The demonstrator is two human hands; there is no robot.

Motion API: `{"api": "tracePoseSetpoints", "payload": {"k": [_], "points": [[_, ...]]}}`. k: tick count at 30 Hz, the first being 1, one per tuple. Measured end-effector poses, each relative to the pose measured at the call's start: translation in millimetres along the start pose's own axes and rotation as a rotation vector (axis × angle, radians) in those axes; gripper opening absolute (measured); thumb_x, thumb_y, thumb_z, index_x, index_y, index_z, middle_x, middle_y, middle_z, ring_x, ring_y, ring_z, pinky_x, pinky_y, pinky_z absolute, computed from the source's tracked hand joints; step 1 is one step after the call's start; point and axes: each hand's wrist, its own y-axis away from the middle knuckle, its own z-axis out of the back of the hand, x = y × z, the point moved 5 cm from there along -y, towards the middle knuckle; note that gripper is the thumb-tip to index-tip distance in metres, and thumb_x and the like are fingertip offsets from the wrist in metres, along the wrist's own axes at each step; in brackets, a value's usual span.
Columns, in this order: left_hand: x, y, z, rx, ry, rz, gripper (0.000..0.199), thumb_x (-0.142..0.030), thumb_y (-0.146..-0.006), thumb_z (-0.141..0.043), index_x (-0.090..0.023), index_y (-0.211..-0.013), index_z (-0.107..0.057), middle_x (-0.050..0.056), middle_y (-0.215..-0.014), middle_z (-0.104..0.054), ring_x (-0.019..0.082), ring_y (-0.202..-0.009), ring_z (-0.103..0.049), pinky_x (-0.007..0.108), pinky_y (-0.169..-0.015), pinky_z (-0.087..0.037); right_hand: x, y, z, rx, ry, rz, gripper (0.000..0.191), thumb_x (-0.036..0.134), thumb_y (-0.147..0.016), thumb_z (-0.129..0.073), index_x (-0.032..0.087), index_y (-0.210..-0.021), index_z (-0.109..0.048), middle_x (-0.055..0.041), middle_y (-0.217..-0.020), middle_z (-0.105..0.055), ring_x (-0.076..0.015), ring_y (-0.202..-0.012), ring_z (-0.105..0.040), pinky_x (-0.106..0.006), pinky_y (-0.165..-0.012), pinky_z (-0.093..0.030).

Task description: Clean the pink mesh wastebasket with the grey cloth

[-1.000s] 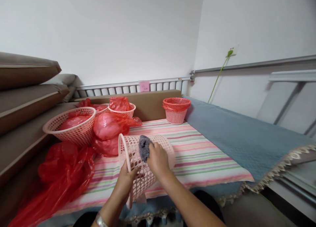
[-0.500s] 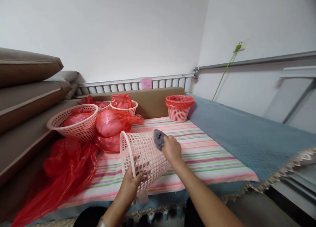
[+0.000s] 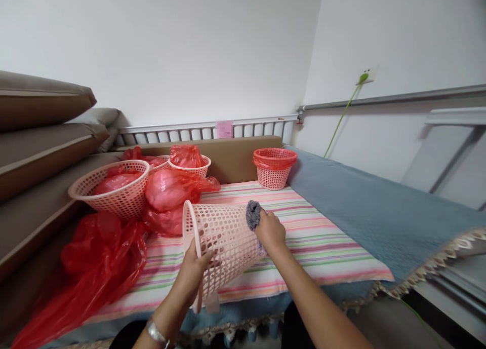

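Beside the basket (image 3: 231, 227), red plastic bags (image 3: 167, 192).

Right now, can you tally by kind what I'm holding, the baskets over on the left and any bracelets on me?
Held basket: 1
Grey cloth: 1
Baskets on the left: 3
Bracelet: 1
Total: 6

The left hand (image 3: 197, 270) reaches forward with its thumb apart from the fingers, a silver bracelet on its wrist, while the right hand (image 3: 270, 230) is closed at the end of an outstretched forearm.
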Motion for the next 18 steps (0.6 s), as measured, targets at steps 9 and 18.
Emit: {"api": "tracePoseSetpoints", "payload": {"k": [9, 18], "points": [[13, 4, -0.9, -0.083, -0.046, -0.096, 0.061, -0.023, -0.064, -0.069, -0.018, -0.120, -0.046, 0.012, -0.121, -0.061, 0.028, -0.110, -0.056, 0.038, -0.089, -0.047, 116, 72, 48, -0.018, -0.279, 0.420, 0.045, 0.022, -0.079, -0.050, 0.024, -0.124, -0.051, -0.0093, -0.099, -0.057, -0.0243, -0.092, -0.054, -0.034, -0.075, -0.041], [10, 14, -7.0, -0.024, -0.009, 0.000, 0.075, -0.027, -0.068, -0.069, -0.017, -0.132, -0.032, 0.016, -0.116, -0.061, 0.026, -0.091, -0.065, 0.034, -0.070, -0.052, 95, 60, 28, -0.054, -0.178, 0.449, 0.038, 0.018, -0.079, -0.050, 0.025, -0.116, -0.057, -0.0077, -0.099, -0.055, -0.0220, -0.095, -0.050, -0.031, -0.077, -0.039]]}}
